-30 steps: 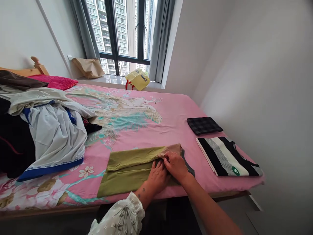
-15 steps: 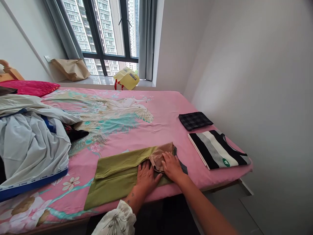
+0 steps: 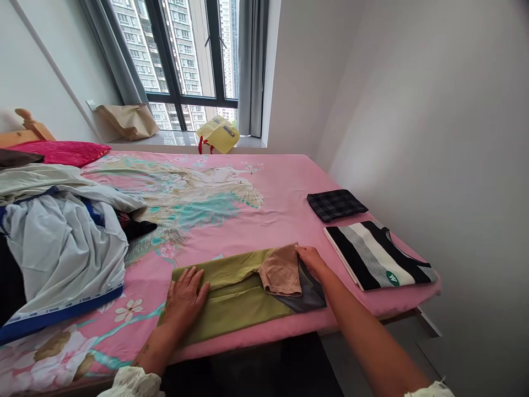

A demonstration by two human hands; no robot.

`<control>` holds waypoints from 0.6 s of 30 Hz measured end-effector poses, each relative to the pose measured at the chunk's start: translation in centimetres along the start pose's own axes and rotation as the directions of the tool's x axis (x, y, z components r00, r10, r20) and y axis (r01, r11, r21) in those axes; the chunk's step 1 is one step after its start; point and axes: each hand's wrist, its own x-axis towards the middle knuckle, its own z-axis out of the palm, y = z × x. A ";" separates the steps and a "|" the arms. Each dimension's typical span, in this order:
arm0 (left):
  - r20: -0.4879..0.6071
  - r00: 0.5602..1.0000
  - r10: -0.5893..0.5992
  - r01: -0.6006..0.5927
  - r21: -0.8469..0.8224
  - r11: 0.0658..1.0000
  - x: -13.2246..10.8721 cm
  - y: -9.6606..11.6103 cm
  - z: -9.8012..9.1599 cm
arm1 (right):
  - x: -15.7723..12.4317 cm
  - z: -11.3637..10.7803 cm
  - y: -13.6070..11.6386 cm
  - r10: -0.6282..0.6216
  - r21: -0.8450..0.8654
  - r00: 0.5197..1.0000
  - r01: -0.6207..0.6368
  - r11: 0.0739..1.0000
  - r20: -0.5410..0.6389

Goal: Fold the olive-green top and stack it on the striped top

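A partly folded olive-green garment lies along the bed's near edge, with a brown sleeve-like piece laid over it and a grey part at its right end. My left hand rests flat on the green cloth near its left end, fingers stretched out. At the upper right corner, my right hand has its fingers closed on the cloth's edge, where brown meets grey. The fingertips are partly hidden.
To the right lie a folded striped knit top and a folded dark checked cloth. A heap of white clothing covers the bed's left side, before a red pillow. A yellow bag and brown paper bag sit by the window.
My left hand has slid left along the green cloth. My right hand has moved from the brown piece to the upper right corner. The brown piece now lies flatter.
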 end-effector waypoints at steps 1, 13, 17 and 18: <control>0.033 0.999 -0.042 0.041 0.031 0.999 -0.1 -0.1 0.5 | 0.2 0.3 0.1 0.022 0.043 1.000 -0.022 0.999 0.022; 0.019 0.714 0.700 -0.635 -0.404 0.658 -0.3 19.1 -0.3 | -0.6 -0.4 -0.8 0.146 0.336 0.959 -0.225 0.915 0.244; 0.018 0.853 0.521 -0.472 -0.397 0.787 -0.4 22.6 4.0 | -0.6 -0.4 -0.8 0.143 0.387 0.957 -0.236 0.891 0.254; -0.005 0.872 0.490 -0.452 -0.391 0.801 -0.6 22.7 5.0 | -0.7 -0.5 -0.8 0.139 0.401 0.955 -0.240 0.884 0.263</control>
